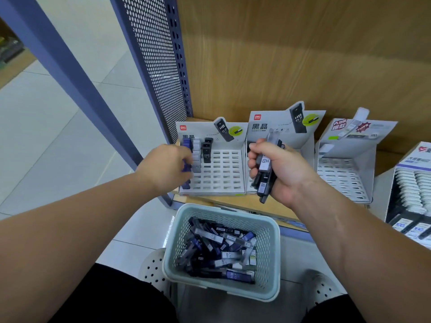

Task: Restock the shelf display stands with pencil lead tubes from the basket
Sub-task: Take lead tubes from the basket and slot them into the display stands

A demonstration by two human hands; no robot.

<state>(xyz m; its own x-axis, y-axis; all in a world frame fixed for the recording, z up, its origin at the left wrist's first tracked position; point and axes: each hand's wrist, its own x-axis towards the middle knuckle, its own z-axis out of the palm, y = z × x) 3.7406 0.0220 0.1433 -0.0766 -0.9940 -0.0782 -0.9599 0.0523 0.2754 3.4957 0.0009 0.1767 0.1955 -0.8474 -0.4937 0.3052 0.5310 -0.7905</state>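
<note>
On the wooden shelf (pixel 233 202), against the wood back panel (pixel 291 54), a left stand (pixel 217 180), a middle stand (pixel 286 127) and a right stand (pixel 345 171) sit side by side, all grey card with slotted trays. The left hand (pixel 168 169) reaches into the left stand's first column, where blue tubes (pixel 186 143) stand upright. Its fingers are curled at that column, but blur hides whether they pinch a tube or only touch one. Beside the blue column stand pale tubes (pixel 196 148), then two black tubes (pixel 206 153) marked HB 0.7, with rows of slots to their right.

The right hand (pixel 277 169) hovers in front of the middle stand, fingers wrapped tight round a bundle of tubes (pixel 264 170), dark and clear ones mixed, whose ends stick out above and below the fist.

Below the shelf edge, between the person's legs, a pale green basket (pixel 271 231) holds a loose heap of lead tubes (pixel 219 248) lying every which way. At the far right a box (pixel 390 194) holds rows of white tubes (pixel 415 190).
</note>
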